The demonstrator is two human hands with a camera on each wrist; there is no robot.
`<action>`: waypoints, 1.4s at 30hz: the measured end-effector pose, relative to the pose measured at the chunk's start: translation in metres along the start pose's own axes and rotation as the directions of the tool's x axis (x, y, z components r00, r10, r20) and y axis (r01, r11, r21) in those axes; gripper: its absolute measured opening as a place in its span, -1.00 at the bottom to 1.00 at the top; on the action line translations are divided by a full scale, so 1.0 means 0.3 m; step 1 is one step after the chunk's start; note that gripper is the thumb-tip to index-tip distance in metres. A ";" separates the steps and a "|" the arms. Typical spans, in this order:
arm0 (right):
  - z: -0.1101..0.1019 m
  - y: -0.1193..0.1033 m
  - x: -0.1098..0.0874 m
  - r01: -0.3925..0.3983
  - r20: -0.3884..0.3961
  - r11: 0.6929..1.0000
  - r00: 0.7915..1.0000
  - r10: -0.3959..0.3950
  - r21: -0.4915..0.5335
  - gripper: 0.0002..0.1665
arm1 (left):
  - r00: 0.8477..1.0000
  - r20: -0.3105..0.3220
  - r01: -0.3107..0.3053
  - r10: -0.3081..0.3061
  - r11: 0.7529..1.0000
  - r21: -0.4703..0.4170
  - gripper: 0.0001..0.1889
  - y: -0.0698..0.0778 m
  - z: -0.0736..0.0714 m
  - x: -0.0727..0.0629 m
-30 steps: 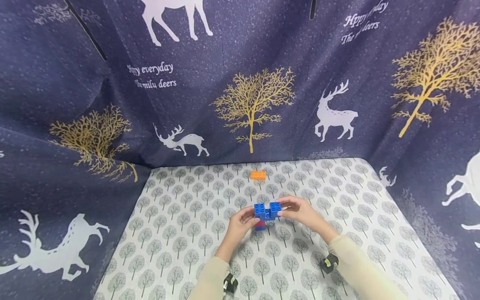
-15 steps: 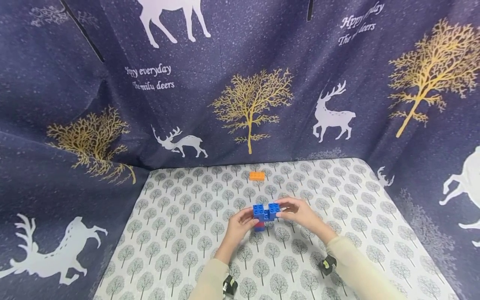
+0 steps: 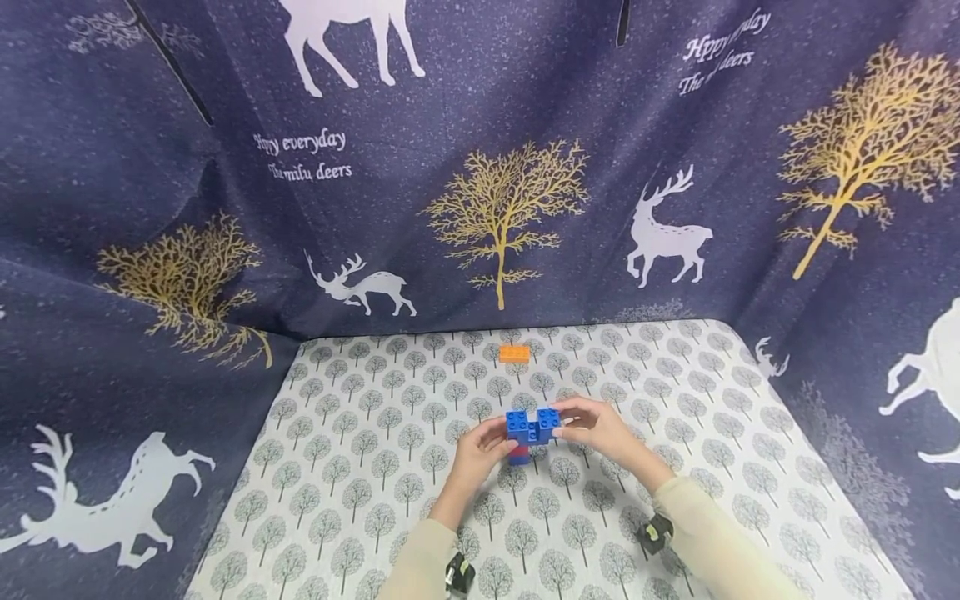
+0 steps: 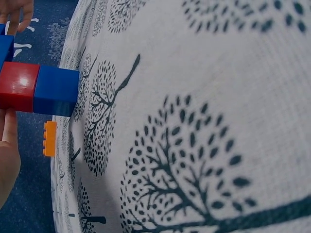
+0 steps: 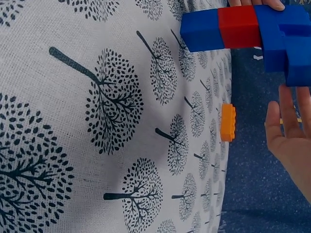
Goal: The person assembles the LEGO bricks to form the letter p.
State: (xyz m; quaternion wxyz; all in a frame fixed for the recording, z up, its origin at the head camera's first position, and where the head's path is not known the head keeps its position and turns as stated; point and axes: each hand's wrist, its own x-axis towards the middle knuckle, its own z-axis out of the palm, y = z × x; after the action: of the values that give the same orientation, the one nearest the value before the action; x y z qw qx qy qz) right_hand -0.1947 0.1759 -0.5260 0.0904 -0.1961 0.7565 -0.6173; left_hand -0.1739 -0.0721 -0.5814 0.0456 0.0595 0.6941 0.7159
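A stack of toy building blocks is between the two hands in the head view. At its base is a blue block (image 5: 200,31), under a red block (image 4: 18,85). A further blue block (image 5: 272,48) reaches sideways from above the red one. On top, a left blue block (image 3: 517,423) and a right blue block (image 3: 548,421) stand apart with a gap. The left hand (image 3: 475,454) grips the stack's left side. With thumb and fingers, the right hand (image 3: 603,429) pinches the right top block. Whether the base touches the cloth is hard to tell.
An orange studded block (image 3: 514,354) lies near the table's far edge, beyond the hands. White tree-print cloth (image 3: 360,467) covers the table. Dark blue curtains (image 3: 450,83) with deer and trees hang behind it and at both sides.
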 end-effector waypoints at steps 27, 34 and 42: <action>-0.115 -0.083 0.120 0.008 0.402 0.990 0.914 0.051 -0.144 -0.63 | 0.999 0.027 -0.032 0.032 0.999 0.005 -0.54 0.017 -0.002 -0.005; -0.133 -0.096 0.202 -0.004 0.388 0.987 0.919 0.066 -0.158 -0.67 | 0.999 0.024 -0.022 0.022 1.000 -0.015 -0.54 0.016 -0.006 -0.009; -0.140 -0.017 0.334 -0.116 0.107 0.992 0.988 0.111 0.045 -0.52 | 1.000 0.016 -0.016 0.016 1.000 -0.014 -0.53 0.013 0.001 -0.013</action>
State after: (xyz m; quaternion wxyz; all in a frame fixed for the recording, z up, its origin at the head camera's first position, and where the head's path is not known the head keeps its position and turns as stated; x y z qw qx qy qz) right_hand -0.3005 0.1720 -0.5013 0.1698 -0.1823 0.7447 -0.6192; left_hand -0.1699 -0.0725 -0.5777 0.0458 0.0704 0.6883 0.7205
